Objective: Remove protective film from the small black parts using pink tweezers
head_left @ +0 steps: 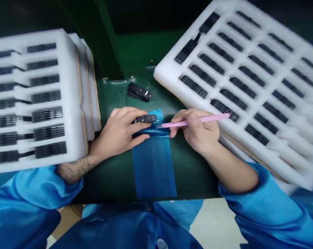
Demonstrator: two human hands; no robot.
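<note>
A small black plastic part point(145, 119) is resting on a strip of blue dotted film point(153, 169) on a green mat point(115, 183), with the left hand point(117, 133) curling its fingers over it and holding it down. The right hand point(195, 133) is gripping slim pink tweezers point(195, 121), their tip just beside the part. Another black part point(139, 92) is lying on the mat between the left foam tray point(73, 103) and the right foam tray point(167, 74).
</note>
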